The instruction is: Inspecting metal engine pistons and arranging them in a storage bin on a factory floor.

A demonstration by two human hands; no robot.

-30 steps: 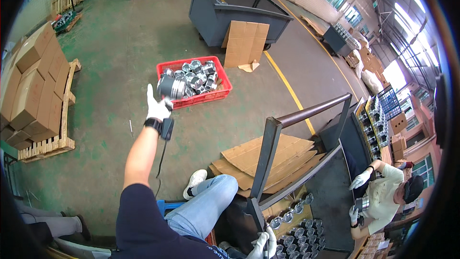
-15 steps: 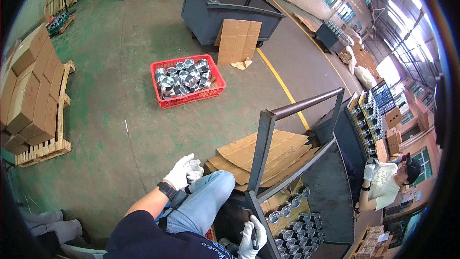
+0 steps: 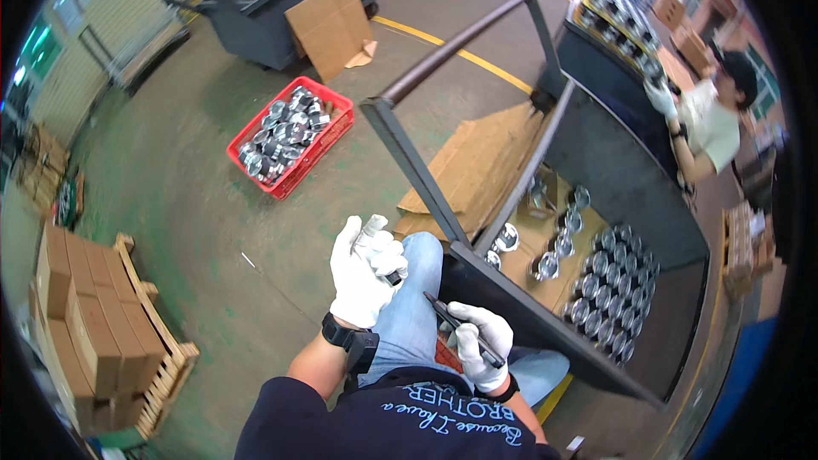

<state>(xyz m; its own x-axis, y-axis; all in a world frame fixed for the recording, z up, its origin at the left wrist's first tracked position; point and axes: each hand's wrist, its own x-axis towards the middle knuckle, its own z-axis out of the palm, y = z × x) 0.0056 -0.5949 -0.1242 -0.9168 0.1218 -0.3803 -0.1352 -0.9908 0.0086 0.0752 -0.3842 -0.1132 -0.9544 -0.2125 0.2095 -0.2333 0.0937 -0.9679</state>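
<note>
My white-gloved left hand [image 3: 365, 273] is raised above my knee, its fingers curled. A small black cap-like piece [image 3: 393, 278] shows at its fingers. Lower and to the right, my gloved right hand [image 3: 481, 342] grips a black marker pen [image 3: 464, 330], its tip angled up toward the left hand. Both hands are apart from the dark metal bin [image 3: 588, 375] beside me on the right. Inside it, rows of shiny silver-and-black cylindrical metal parts [image 3: 609, 290] stand on cardboard, with several looser ones [image 3: 545, 267] nearer me.
A red crate [image 3: 290, 181] of similar parts sits on the floor ahead. Beyond stands a grey wheeled bin [image 3: 264, 25] with a cardboard sheet [image 3: 328, 30] against it. Stacked cartons [image 3: 102, 315] rest on a pallet at left. At right, a co-worker [image 3: 707, 128] reaches toward another loaded bin.
My view has swung right and down toward the bin. Both hands have come up and closer together, and the marker pen now shows fully. The co-worker's hand has moved to the parts.
</note>
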